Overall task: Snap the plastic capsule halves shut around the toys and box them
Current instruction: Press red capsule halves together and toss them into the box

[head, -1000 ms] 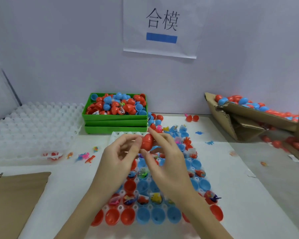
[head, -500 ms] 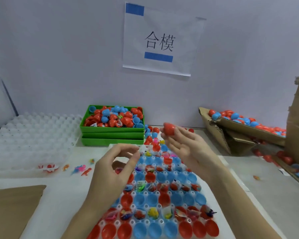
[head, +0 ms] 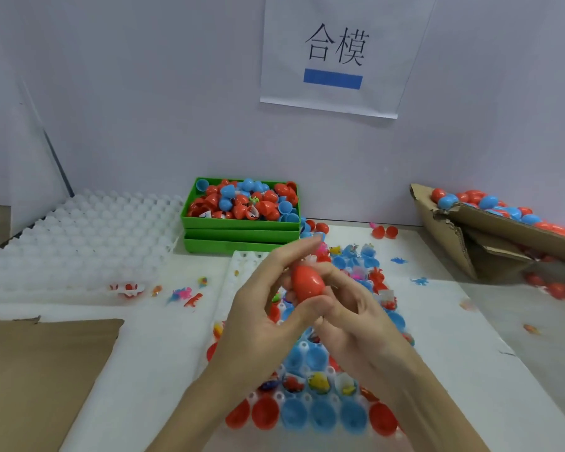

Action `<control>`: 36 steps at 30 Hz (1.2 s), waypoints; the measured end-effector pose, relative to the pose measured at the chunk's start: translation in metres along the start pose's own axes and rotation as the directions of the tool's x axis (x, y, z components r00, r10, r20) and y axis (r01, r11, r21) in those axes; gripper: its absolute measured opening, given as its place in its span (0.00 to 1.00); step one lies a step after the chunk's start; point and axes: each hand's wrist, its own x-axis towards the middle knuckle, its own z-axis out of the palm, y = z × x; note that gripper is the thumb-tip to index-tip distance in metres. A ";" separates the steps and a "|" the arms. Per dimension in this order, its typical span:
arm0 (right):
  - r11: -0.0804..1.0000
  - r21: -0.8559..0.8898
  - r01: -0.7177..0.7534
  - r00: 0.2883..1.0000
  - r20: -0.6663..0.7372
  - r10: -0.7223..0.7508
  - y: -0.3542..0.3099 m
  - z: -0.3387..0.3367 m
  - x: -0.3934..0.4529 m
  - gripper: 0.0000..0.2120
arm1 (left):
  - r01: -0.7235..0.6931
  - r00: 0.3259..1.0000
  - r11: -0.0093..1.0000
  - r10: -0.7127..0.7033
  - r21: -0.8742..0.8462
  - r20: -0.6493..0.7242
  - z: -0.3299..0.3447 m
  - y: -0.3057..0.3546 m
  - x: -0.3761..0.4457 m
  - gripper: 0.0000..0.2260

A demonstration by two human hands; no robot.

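Red capsule gripped from both sides, above the white tray of halves. Left hand curled around it; right hand also curled, thumb pressing.

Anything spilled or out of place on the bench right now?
Yes. Small toys and capsule halves lie scattered on the table outside the trays. The cardboard box at right is torn, with capsules loose beside it.

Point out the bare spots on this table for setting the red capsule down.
Bare white mat lies between the cardboard sheet and the filled tray, also right of that tray. Behind it, loose toys crowd the surface.
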 end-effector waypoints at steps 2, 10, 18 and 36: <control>0.999 -0.011 0.034 0.999 -0.022 -0.034 -0.002 0.005 -0.001 0.27 | 0.006 1.000 0.999 -0.006 -0.043 -0.001 0.002 0.002 -0.001 0.24; 0.997 -0.054 0.056 0.997 -0.052 -0.059 -0.004 0.008 -0.007 0.24 | -0.061 0.998 0.998 0.060 -0.009 -0.021 0.009 0.000 -0.005 0.20; 0.990 -0.133 0.047 0.995 -0.085 -0.059 -0.002 0.004 -0.009 0.23 | -0.140 0.988 0.987 0.145 0.080 -0.061 0.009 0.000 -0.006 0.19; 0.959 0.266 -0.097 0.995 0.044 0.089 0.001 0.003 -0.007 0.20 | -0.091 0.995 0.953 0.099 0.290 -0.016 -0.004 -0.012 0.001 0.20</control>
